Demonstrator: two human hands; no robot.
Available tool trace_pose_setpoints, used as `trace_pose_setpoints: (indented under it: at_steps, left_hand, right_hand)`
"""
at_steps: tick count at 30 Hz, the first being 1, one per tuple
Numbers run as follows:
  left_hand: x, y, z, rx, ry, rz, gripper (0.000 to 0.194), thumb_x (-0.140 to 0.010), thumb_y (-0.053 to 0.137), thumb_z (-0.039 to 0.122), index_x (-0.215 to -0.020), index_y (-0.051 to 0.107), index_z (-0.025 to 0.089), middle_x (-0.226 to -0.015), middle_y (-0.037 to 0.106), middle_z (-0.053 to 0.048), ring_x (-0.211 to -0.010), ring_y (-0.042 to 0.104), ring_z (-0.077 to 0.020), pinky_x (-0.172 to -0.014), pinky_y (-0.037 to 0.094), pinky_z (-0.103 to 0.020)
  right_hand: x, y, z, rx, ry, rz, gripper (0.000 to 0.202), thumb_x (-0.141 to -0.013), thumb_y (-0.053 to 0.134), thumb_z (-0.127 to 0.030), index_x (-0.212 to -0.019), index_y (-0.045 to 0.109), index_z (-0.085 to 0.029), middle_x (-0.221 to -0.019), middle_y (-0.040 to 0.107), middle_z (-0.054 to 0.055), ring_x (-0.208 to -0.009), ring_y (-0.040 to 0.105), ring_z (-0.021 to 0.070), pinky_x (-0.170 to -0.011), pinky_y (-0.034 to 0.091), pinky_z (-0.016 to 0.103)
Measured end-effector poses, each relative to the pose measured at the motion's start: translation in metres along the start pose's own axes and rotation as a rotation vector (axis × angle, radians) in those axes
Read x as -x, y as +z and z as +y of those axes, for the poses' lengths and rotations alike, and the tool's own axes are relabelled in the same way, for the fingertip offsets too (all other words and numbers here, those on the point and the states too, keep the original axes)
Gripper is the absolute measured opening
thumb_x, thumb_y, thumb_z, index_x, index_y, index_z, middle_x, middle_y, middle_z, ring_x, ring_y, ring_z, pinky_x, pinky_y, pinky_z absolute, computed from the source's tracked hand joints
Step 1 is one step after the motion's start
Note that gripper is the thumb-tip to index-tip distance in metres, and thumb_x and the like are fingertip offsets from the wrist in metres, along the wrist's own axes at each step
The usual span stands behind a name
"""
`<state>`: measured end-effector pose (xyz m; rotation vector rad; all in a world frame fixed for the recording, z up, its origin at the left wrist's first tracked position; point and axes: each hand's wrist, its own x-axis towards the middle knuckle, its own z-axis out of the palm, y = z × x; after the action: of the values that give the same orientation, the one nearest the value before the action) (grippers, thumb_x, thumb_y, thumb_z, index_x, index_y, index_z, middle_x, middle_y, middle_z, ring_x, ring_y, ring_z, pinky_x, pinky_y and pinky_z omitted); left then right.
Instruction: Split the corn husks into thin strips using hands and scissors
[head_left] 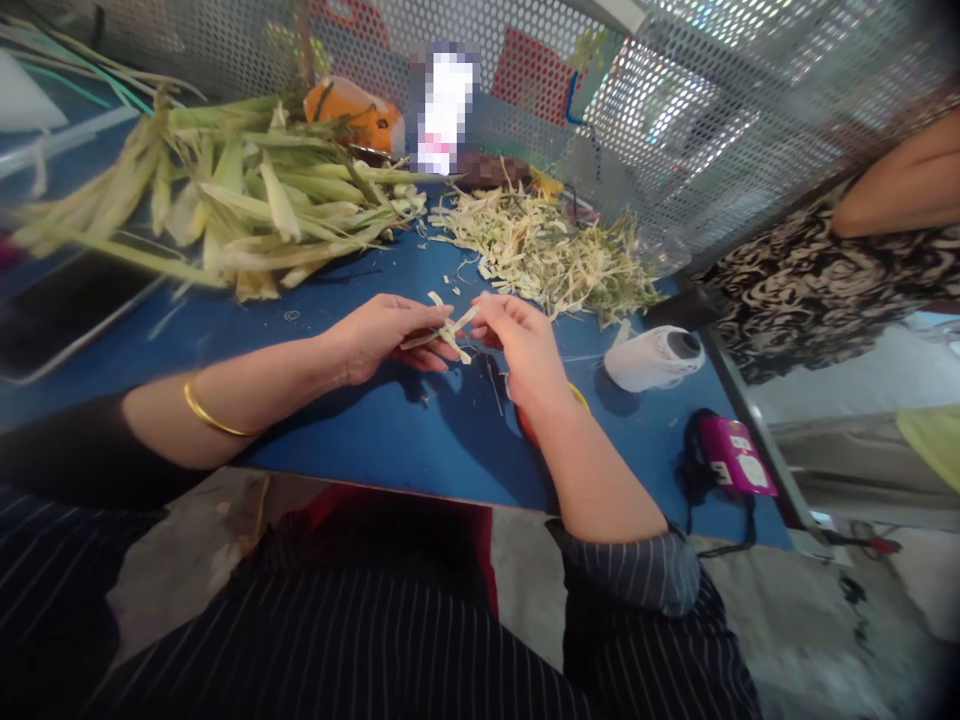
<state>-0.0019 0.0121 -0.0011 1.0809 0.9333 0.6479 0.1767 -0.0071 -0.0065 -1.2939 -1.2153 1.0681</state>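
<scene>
Between my two hands is a small knotted piece of pale corn husk (450, 338), its strips sticking out several ways. My left hand (394, 335) pinches it from the left, thumb on top and fingers beneath. From the right, my right hand (521, 340) grips one of its strips between thumb and fingertips. Both hands are just above the blue table (420, 440). Beyond them lie a pile of long green-yellow corn husks (247, 200) at the left and a heap of short husk scraps (562, 250) at the right.
A white thread cone (652, 358) and a magenta box with a black cord (735, 455) are at the right. Partly under my right forearm sits a round red-and-yellow item (529, 425). An orange packet (356, 112) stands by the perforated metal screen (517, 70). Another person's arm (900, 185) is far right.
</scene>
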Motion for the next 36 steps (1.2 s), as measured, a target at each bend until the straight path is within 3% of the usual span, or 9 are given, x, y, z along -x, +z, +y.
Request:
trace_pose_setpoints:
  at_steps: [4, 10, 14, 19, 23, 28, 33, 36]
  left_hand:
    - [0.001, 0.001, 0.000, -0.055, 0.014, -0.026, 0.038, -0.065, 0.077, 0.048, -0.079, 0.075, 0.013, -0.075, 0.074, -0.012, -0.057, 0.067, -0.0169, -0.059, 0.055, -0.028]
    - [0.002, 0.004, -0.004, -0.155, 0.076, -0.036, 0.026, -0.063, 0.079, 0.039, -0.070, 0.074, 0.014, -0.065, 0.071, -0.008, -0.054, 0.064, -0.0137, -0.060, 0.054, -0.027]
    - [0.003, 0.005, -0.003, -0.174, 0.112, -0.037, 0.024, -0.066, 0.078, 0.037, -0.071, 0.075, 0.014, -0.065, 0.071, -0.009, -0.056, 0.064, -0.0141, -0.063, 0.055, -0.027]
    - [0.005, 0.007, 0.000, -0.134, 0.103, 0.017, 0.026, -0.065, 0.079, 0.038, -0.071, 0.074, 0.014, -0.065, 0.071, -0.008, -0.056, 0.065, -0.0146, -0.063, 0.055, -0.028]
    - [0.003, 0.003, 0.000, -0.039, 0.106, 0.092, 0.030, -0.065, 0.080, 0.040, -0.076, 0.074, 0.013, -0.072, 0.073, -0.010, -0.058, 0.066, -0.0148, -0.063, 0.055, -0.028]
    - [0.001, -0.001, 0.003, 0.062, 0.077, 0.133, 0.037, -0.073, 0.071, 0.049, -0.076, 0.072, 0.012, -0.072, 0.073, -0.011, -0.055, 0.066, -0.0156, -0.057, 0.053, -0.028]
    - [0.000, 0.000, 0.002, 0.025, 0.072, 0.101, 0.030, -0.065, 0.080, 0.039, -0.071, 0.071, 0.011, -0.070, 0.072, -0.010, -0.058, 0.066, -0.0151, -0.062, 0.054, -0.028]
    - [-0.001, 0.001, 0.000, 0.046, 0.081, 0.144, 0.027, -0.063, 0.082, 0.035, -0.068, 0.071, 0.011, -0.065, 0.070, -0.008, -0.056, 0.064, -0.0137, -0.061, 0.054, -0.026]
  right_hand:
    - [0.005, 0.005, -0.003, -0.030, -0.049, -0.101, 0.015, -0.077, 0.067, -0.032, -0.070, 0.062, -0.019, -0.069, 0.062, -0.002, -0.063, 0.056, 0.0093, -0.067, 0.047, 0.025]
    - [0.006, 0.010, 0.006, 0.055, -0.138, -0.007, 0.013, -0.076, 0.066, -0.026, -0.065, 0.062, -0.019, -0.062, 0.059, -0.003, -0.058, 0.051, 0.0096, -0.061, 0.043, 0.026]
    - [0.005, 0.011, 0.014, 0.146, -0.197, 0.117, 0.013, -0.078, 0.063, -0.030, -0.069, 0.063, -0.020, -0.063, 0.059, -0.003, -0.059, 0.051, 0.0103, -0.062, 0.044, 0.026]
    - [0.000, 0.005, 0.016, 0.212, -0.273, 0.107, 0.017, -0.083, 0.059, -0.035, -0.075, 0.063, -0.020, -0.068, 0.061, -0.002, -0.061, 0.054, 0.0109, -0.064, 0.046, 0.026]
    - [0.001, 0.001, 0.005, 0.266, -0.282, 0.169, 0.024, -0.085, 0.056, -0.044, -0.085, 0.061, -0.021, -0.077, 0.064, 0.000, -0.067, 0.057, 0.0118, -0.068, 0.046, 0.027]
    - [0.015, 0.004, -0.010, 0.483, -0.281, -0.039, 0.029, -0.087, 0.055, -0.047, -0.074, 0.059, -0.021, -0.063, 0.059, -0.002, -0.058, 0.051, 0.0116, -0.060, 0.040, 0.026]
    - [0.019, 0.006, -0.010, 0.620, -0.369, -0.063, 0.018, -0.087, 0.057, -0.031, -0.071, 0.059, -0.021, -0.064, 0.058, -0.002, -0.062, 0.051, 0.0128, -0.064, 0.038, 0.027]
    - [0.016, 0.005, -0.005, 0.649, -0.379, -0.027, 0.021, -0.087, 0.055, -0.031, -0.068, 0.056, -0.021, -0.062, 0.056, -0.002, -0.060, 0.049, 0.0129, -0.063, 0.037, 0.027]
